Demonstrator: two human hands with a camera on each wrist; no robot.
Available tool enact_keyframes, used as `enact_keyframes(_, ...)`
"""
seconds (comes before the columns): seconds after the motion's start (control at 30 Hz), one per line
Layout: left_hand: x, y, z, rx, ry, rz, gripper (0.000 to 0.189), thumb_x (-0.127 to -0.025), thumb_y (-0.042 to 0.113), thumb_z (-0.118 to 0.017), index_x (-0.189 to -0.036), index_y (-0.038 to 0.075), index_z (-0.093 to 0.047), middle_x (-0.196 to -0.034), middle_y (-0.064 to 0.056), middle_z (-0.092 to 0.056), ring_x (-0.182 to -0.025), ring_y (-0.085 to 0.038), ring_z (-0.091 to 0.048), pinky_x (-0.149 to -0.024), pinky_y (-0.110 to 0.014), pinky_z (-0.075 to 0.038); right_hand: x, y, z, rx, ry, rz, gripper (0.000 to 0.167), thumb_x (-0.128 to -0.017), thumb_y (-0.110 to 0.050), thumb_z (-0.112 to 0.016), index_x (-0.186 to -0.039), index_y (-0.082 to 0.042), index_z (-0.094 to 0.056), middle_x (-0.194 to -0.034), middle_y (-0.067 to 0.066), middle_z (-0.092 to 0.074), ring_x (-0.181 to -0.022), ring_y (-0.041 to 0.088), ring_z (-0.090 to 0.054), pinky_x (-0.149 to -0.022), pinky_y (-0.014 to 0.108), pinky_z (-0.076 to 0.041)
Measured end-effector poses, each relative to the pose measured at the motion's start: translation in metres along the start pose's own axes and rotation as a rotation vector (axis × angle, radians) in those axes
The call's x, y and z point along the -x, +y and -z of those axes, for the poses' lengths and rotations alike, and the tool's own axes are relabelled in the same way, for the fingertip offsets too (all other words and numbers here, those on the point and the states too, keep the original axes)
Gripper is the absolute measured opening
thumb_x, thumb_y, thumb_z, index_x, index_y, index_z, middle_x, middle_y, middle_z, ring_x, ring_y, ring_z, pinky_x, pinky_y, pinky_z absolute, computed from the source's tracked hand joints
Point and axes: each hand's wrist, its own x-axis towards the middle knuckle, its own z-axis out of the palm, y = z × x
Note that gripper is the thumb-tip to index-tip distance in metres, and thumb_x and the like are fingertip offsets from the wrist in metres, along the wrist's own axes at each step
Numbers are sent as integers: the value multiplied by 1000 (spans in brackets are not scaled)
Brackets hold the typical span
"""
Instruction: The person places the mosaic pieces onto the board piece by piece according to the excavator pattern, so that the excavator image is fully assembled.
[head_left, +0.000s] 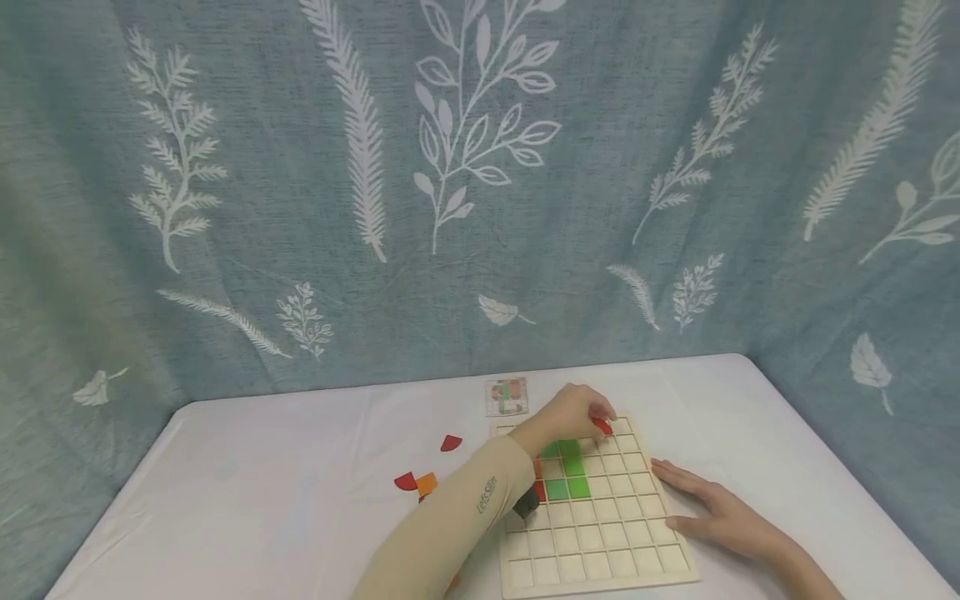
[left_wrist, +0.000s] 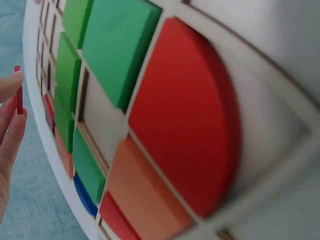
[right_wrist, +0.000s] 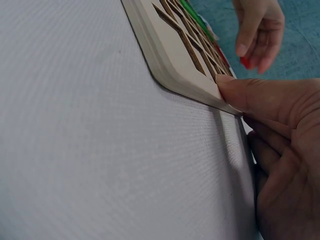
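A blue-green curtain (head_left: 300,208) with white leaf prints is hanging behind a table (head_left: 225,500) covered in white cloth. Over the far row of a gridded board (head_left: 630,533), near its far right corner, a small red piece (head_left: 602,426) is sitting between the thumb and fingertips of the left hand (head_left: 573,410), which is pinching it narrowly; whether the piece is touching the board is hard to tell from these angles. The right hand (head_left: 712,510) is resting at the board's right edge, its fingers stretched out and its thumb touching the rim.

On the board, light green squares (head_left: 579,487) are lying next to darker green squares (head_left: 557,489). The left wrist view is also showing a large red quarter-round (left_wrist: 185,115), an orange piece (left_wrist: 145,195) and a partly hidden blue piece (left_wrist: 86,196) in the grid.

Just beyond the far edge, a patterned card (head_left: 507,397) is lying flat. Left of the board, near the beige sleeve (head_left: 442,525), loose red wedges (head_left: 451,442) and an orange square (head_left: 427,484) are lying on the cloth.
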Motion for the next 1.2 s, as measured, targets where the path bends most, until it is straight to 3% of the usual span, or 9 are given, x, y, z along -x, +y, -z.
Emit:
enact_keyframes(0.3, -4, -2, -6, -60, 36, 62, 25, -73, 6, -76, -97, 11, -71, -96, -1, -70, -90, -12, -62, -79, -18, -46, -3, 1, -4, -13, -3, 14, 63, -84, -29, -64, -138, -5, -40, -142, 22, -35, -121, -23, -15, -97, 5, -16)
enact_keyframes(0.73, -10, -4, -13, -66, 60, 130, 25, -70, 8, -79, -94, 13, -72, -88, 2, -70, -82, -10, -61, -78, -19, -44, -2, 2, -3, -44, -11, -13, 65, -84, -29, -64, -139, -4, -40, -143, 23, -33, -120, -24, -14, -96, 3, -13)
enact_keyframes(1.07, -13, -4, -17, -70, 106, 130, 34, -67, 11, -81, -99, 14, -70, -86, 3, -71, -78, -6, -63, -77, -18, -45, -1, 3, -1, -27, 0, -20, 65, -83, -30, -65, -138, -6, -41, -143, 22, -34, -120, -24, -15, -96, 5, -16)
enact_keyframes(1.2, -15, -3, -19, -118, 110, 145, 37, -66, 13, -82, -101, 16, -70, -86, 6, -71, -80, -5, -63, -87, -21, -42, -1, 4, -1, -37, -7, -13, 64, -84, -29, -64, -139, -5, -40, -143, 23, -33, -120, -24, -15, -95, 4, -16)
